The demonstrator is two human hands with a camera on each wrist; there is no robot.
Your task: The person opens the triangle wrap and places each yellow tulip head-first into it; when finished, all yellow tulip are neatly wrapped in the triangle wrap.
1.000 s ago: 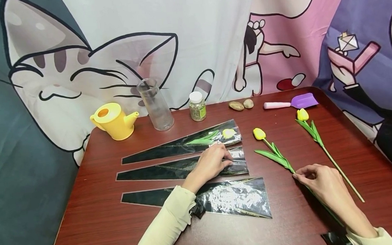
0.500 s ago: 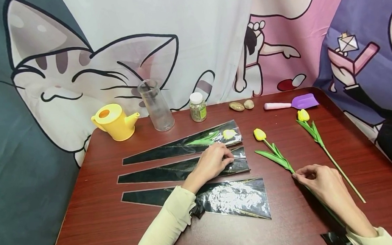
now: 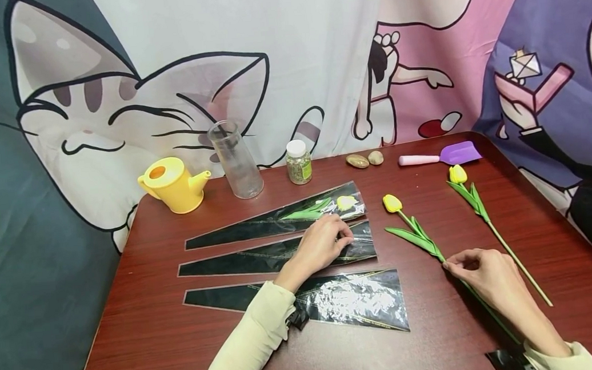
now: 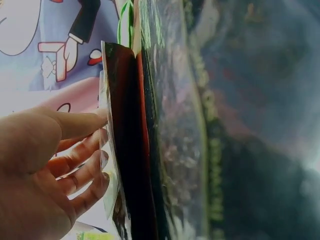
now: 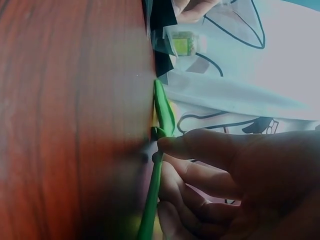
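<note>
Three clear cone sleeves with black backing lie side by side on the dark red table (image 3: 146, 333). The far sleeve (image 3: 257, 225) holds a yellow tulip (image 3: 345, 202). My left hand (image 3: 348, 240) pinches the wide end of the middle sleeve (image 3: 239, 260). In the left wrist view the left hand (image 4: 104, 142) has its thumb over the film edge (image 4: 106, 150) and its fingers under it. The near sleeve (image 3: 355, 298) lies flat. My right hand (image 3: 448, 264) pinches the stem of a loose yellow tulip (image 3: 392, 202), and the right wrist view shows that hand (image 5: 161, 156) on the green stem (image 5: 152, 200).
Another loose tulip (image 3: 475, 204) lies to the right. Along the back stand a yellow watering can (image 3: 172, 183), a glass cylinder (image 3: 234, 158), a small jar (image 3: 298, 162), two stones (image 3: 363, 159) and a purple scoop (image 3: 448, 154). A cartoon cloth hangs behind.
</note>
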